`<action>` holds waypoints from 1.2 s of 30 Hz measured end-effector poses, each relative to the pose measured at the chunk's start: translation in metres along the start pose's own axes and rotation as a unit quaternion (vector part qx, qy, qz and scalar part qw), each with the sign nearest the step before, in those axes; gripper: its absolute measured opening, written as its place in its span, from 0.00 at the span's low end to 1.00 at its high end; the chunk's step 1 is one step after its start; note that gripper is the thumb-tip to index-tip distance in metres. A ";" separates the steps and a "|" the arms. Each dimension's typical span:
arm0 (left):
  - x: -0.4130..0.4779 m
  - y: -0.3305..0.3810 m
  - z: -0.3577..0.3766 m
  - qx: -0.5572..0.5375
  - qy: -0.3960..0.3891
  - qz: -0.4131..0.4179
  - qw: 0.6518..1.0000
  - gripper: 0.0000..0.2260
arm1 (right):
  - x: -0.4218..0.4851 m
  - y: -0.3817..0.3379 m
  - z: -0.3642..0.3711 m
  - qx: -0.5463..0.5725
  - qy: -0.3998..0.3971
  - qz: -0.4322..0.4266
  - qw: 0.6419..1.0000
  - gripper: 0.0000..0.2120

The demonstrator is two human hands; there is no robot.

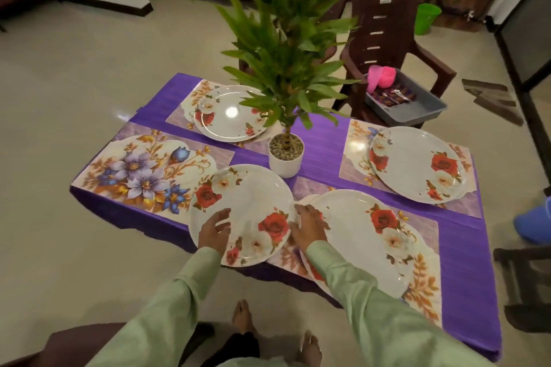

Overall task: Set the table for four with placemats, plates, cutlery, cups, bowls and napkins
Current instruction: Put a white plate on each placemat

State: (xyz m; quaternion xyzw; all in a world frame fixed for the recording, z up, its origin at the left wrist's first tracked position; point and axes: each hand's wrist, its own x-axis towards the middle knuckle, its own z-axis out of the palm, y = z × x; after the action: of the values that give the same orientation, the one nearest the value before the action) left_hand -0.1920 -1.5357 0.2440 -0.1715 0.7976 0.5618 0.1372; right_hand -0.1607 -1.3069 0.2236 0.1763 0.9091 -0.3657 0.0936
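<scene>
1. A person in pale green sleeves (179,292) stands barefoot on the tiled floor (74,74) at the near edge of a bench (459,262) draped in purple cloth.
2. Both hands are on one rose-patterned plate (247,197) at the near-left of the bench; the left hand (214,229) lies on its near-left rim, the grip apart, fingers spread and loosely bent over the plate's face; the right hand (308,226) rests against its right rim, the grip likewise apart, fingers nearly straight; whether the plate is lifted or resting cannot be told.
3. That plate overlaps the right end of a bare placemat (143,170) printed with purple and blue flowers, and juts past the bench's near edge.
4. Just beside it, to the right, a near-right plate (357,235) lies on a near-right placemat (423,277); the right forearm crosses its near-left edge.
5. At the centre stands a white pot (284,155) filled with pebbles; its leafy plant (283,39) rises high through the frame.
6. Beyond the pot, a far-right plate (417,164) sits on a far-right placemat (354,152); a far-left plate (229,113) sits on a far-left placemat (196,98), partly screened by leaves.
7. Behind the bench, a brown plastic chair (384,33) carries a grey tray (417,104) holding pink cups (383,77) and cutlery (393,95); the dark items under the cutlery are too small to identify.
8. A green bucket (426,18) stands on the floor beyond the chair.
</scene>
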 end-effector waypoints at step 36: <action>0.103 0.049 -0.179 -0.070 0.278 -0.003 0.958 0.20 | 0.100 -0.220 0.012 0.239 0.080 -0.093 0.963 0.12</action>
State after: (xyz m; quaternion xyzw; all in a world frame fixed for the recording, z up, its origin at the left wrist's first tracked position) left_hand -0.3107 -1.7022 0.3021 -0.3327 0.7621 0.5461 -0.1011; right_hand -0.3373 -1.4374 0.3242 0.1371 0.8120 -0.5642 -0.0589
